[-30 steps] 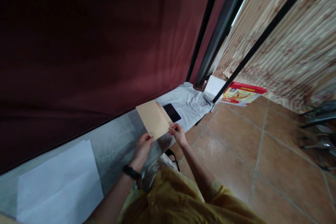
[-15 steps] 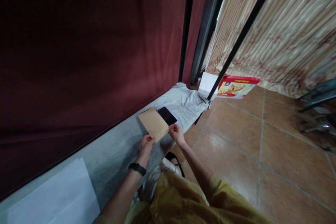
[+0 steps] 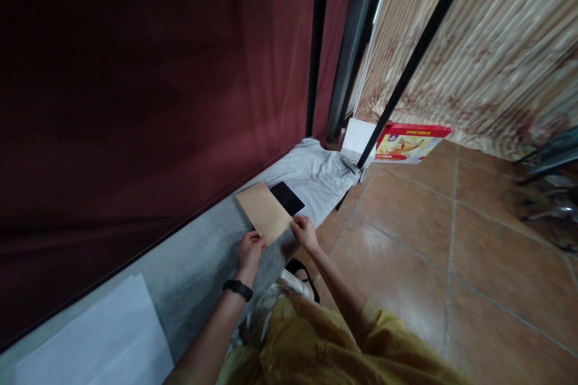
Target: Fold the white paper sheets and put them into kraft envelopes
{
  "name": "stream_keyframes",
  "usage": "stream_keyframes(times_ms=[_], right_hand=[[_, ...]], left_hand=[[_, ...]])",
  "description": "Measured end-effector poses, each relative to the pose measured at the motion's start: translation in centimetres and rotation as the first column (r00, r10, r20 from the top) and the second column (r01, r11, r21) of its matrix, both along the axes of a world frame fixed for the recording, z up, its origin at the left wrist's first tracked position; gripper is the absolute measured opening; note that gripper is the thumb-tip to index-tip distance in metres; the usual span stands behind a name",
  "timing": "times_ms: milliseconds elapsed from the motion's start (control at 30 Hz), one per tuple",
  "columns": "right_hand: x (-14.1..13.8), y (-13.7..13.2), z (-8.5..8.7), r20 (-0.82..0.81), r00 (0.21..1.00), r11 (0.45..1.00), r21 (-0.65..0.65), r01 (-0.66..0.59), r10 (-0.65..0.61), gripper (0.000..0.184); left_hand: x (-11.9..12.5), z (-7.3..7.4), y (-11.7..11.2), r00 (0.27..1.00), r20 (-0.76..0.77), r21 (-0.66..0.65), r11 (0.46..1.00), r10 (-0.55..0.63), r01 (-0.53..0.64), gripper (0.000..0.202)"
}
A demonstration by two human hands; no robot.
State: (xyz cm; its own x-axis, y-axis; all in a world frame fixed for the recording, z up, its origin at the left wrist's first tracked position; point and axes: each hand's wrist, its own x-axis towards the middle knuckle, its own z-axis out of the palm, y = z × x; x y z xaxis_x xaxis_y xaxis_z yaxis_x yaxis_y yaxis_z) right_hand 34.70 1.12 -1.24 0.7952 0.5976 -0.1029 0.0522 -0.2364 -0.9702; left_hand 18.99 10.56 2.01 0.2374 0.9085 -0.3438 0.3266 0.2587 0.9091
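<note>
A flat rectangle of brown kraft paper (image 3: 263, 207) lies over the grey cloth, tilted in my view; whether it is a single sheet or an envelope I cannot tell. My left hand (image 3: 251, 248), with a black band on the wrist, pinches its near corner. At its right corner, the thumb and fingers of my right hand (image 3: 303, 231) are closed on the edge. A black-screened tablet or phone (image 3: 288, 198) with a pale rim lies right beside the paper, just beyond my right hand.
Grey cloth (image 3: 198, 267) covers the narrow bench along a dark red curtain (image 3: 180, 90). White paper sheets (image 3: 97, 337) lie at the near left. Black metal posts (image 3: 406, 75) rise at the far end, near a red and yellow box (image 3: 409, 145) on the tiled floor (image 3: 401, 252).
The view has shifted slightly. Both hands stay at the brown kraft paper's corners, with hardly any movement.
</note>
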Motion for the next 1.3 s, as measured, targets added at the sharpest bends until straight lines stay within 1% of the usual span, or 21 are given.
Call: stream_keyframes(times_ms=[133, 267, 367, 433, 500, 567, 700, 767, 833, 1033, 1133, 1300], right_hand=[[0.0, 0.0, -0.6, 0.017, 0.999, 0.999, -0.022, -0.037, 0.038, 0.026], [0.1, -0.2, -0.5, 0.055, 0.995, 0.996, -0.029, -0.079, 0.08, 0.026], [0.1, -0.4, -0.3, 0.106, 0.988, 0.993, -0.04, -0.111, 0.114, 0.028], [-0.1, -0.4, -0.3, 0.129, 0.985, 0.993, -0.053, -0.106, 0.112, 0.032], [-0.3, -0.5, -0.3, 0.148, 0.984, 0.994, -0.064, -0.088, 0.096, 0.034], [-0.4, -0.4, -0.4, 0.159, 0.984, 0.996, -0.066, -0.065, 0.075, 0.035], [-0.4, -0.3, -0.7, 0.18, 0.982, 0.998, -0.045, -0.055, 0.062, 0.04], [-0.3, -0.2, -0.8, 0.202, 0.976, 0.997, -0.04, -0.071, 0.078, 0.043], [-0.1, -0.2, -1.0, 0.217, 0.972, 0.996, -0.037, -0.08, 0.086, 0.045], [0.1, -0.3, -1.7, 0.216, 0.973, 0.997, -0.026, -0.079, 0.083, 0.047], [0.2, -0.4, -1.9, 0.22, 0.973, 0.997, -0.024, -0.066, 0.07, 0.045], [0.3, -0.5, -1.5, 0.23, 0.972, 0.999, 0.007, -0.05, 0.047, 0.041]], left_hand=[[-0.1, -0.7, -0.2, 0.999, -0.034, 0.028, 1.0, 0.003, -0.002, 0.033], [0.0, -1.1, -0.5, 0.997, -0.078, 0.083, 0.997, 0.01, -0.004, 0.032], [0.0, -1.1, -1.1, 0.995, -0.095, 0.185, 0.983, 0.021, -0.003, 0.038], [0.0, -1.1, -1.6, 0.995, -0.096, 0.271, 0.963, 0.009, 0.017, 0.042], [-0.1, -1.1, -1.9, 0.992, -0.122, 0.33, 0.942, -0.024, 0.064, 0.045], [-0.3, -1.1, -2.1, 0.978, -0.196, 0.378, 0.915, -0.069, 0.141, 0.049], [-0.7, -0.8, -2.4, 0.908, -0.389, 0.465, 0.816, -0.159, 0.342, 0.056], [-0.7, -0.7, -2.6, 0.867, -0.466, 0.479, 0.774, -0.176, 0.415, 0.055], [-0.7, -0.5, -2.9, 0.837, -0.517, 0.477, 0.751, -0.18, 0.456, 0.051], [-0.7, 0.3, -3.6, 0.778, -0.598, 0.428, 0.745, -0.191, 0.512, 0.039], [-0.9, 0.7, -3.8, 0.754, -0.626, 0.405, 0.743, -0.199, 0.533, 0.038], [-1.0, 0.7, -4.0, 0.748, -0.634, 0.414, 0.73, -0.197, 0.543, 0.037]])
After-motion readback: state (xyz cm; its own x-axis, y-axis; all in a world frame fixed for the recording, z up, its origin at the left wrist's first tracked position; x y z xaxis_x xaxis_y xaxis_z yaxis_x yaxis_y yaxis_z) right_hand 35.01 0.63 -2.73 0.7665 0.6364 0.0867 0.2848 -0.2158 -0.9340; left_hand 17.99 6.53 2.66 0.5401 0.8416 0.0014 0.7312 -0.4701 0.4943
